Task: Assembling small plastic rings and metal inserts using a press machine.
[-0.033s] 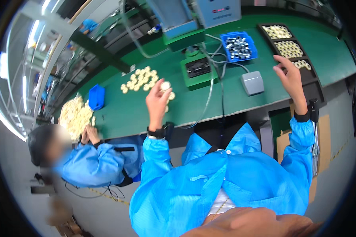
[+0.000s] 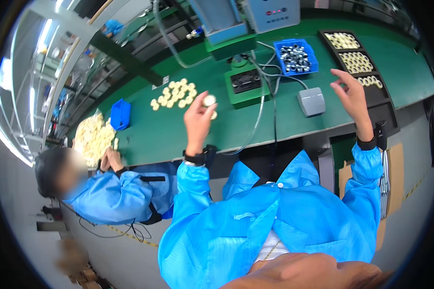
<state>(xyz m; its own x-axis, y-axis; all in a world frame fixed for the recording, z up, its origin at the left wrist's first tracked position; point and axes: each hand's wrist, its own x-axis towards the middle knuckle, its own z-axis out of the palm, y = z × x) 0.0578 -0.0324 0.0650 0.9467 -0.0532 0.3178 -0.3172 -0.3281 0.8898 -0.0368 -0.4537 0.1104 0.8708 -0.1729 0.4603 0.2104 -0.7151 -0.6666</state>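
My left hand [image 2: 197,124] is raised over the green bench, its thumb and fingers pinching a small cream round part [image 2: 209,100]. Another cream part shows just below those fingertips. Left of that hand, several similar cream rings [image 2: 174,94] lie loose on the bench top. My right hand [image 2: 353,98] hovers beside the black compartment tray [image 2: 378,98], thumb and forefinger apart with nothing visible between them. Cream rings fill the tray's two far compartments, and a few more line the third. A green press fixture [image 2: 246,83] stands between my hands.
A blue bin [image 2: 295,58] of shiny metal parts sits behind a grey box-shaped device [image 2: 311,101] with a cable. Cables and a clear hose cross the bench. At left, a co-worker's hands [image 2: 112,159] are beside a cream pile [image 2: 92,137] and a blue container [image 2: 120,114].
The view has shifted slightly. My left hand has moved a little right and away from me with the cream part; my right hand has drawn slightly left from the tray.
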